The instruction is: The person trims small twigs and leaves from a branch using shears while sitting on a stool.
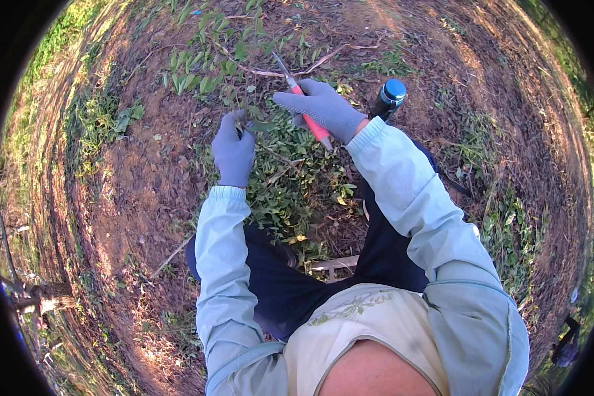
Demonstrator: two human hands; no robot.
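Note:
My left hand [233,148], in a grey knit glove, pinches a thin leafy branch [246,91]. Its green leaves [190,74] spread out above and to the left of the glove. In my right hand [326,106], gloved alike with small grip dots, lies a knife [317,127] with a red handle. The slim metal blade [280,64] points up and away from me, apart from my left hand. Below both hands is a heap of cut green leaves and twigs [282,193] on the soil between my legs.
A dark bottle with a blue lid [394,91] stands just right of my right hand. A long peeled-looking stem [326,58] lies on the ground beyond. More cut greenery [512,227] lies to the right. Part of a slatted seat [334,265] shows between my legs; a branch [44,297] is far left.

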